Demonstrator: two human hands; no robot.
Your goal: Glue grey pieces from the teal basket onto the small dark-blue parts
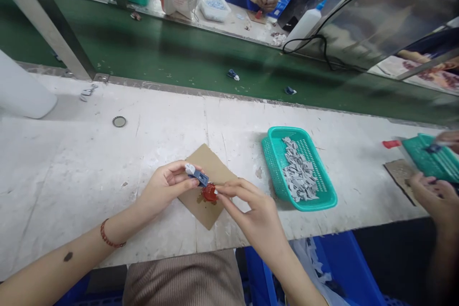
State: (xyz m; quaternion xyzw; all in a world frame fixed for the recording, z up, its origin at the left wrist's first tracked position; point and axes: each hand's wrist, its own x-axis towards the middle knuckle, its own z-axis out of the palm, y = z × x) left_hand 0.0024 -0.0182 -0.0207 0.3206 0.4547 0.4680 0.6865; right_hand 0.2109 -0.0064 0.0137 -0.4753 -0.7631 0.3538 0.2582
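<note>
Between the thumb and fingers of my left hand is a dark blue plastic part with a whitish end. My right hand pinches a small white piece at the edge of a red cap-like object. That red object sits on a brown cardboard square, with a wet, brownish stain around it. Right of my hands stands a green basket holding many small grey pieces.
A metal bottle cap and grey scraps lie on the white table. Behind it, a green belt carries two blue parts. At the right, another person's hands work beside a green basket. Another person sits across the belt.
</note>
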